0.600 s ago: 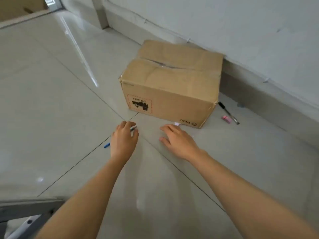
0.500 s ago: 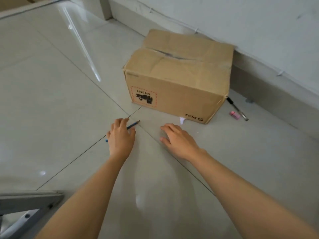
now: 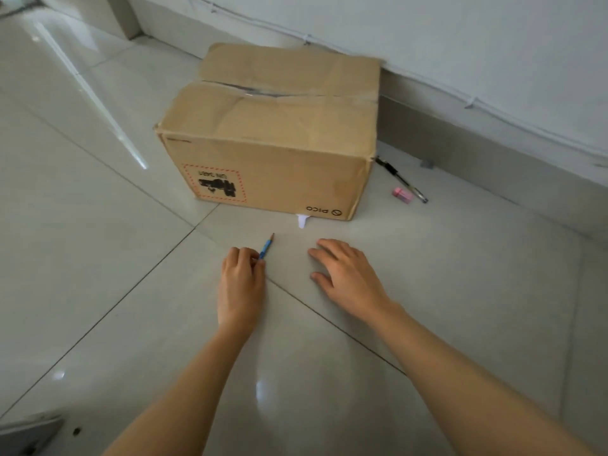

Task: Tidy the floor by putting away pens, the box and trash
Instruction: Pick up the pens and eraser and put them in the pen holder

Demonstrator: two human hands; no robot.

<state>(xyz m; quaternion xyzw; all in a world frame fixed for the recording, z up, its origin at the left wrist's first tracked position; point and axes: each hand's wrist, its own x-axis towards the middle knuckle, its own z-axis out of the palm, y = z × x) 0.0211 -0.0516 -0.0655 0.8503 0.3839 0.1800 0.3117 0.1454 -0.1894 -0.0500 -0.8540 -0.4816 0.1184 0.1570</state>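
One blue pen (image 3: 266,249) is pinched in my left hand (image 3: 241,284); my right hand (image 3: 345,274) hovers spread and empty. Left on the floor: the box (image 3: 273,136) by the wall, a black pen (image 3: 401,181), a pink scrap (image 3: 402,194), white paper (image 3: 301,221).

The big box (image 3: 273,139) stands right ahead, close to the wall (image 3: 460,44). Bare floor (image 3: 82,258) lies open on its left. A black pen (image 3: 399,179) and pink eraser (image 3: 402,193) sit in the gap on its right.

head cam | looks forward-down | close over floor (image 3: 98,258) | single view
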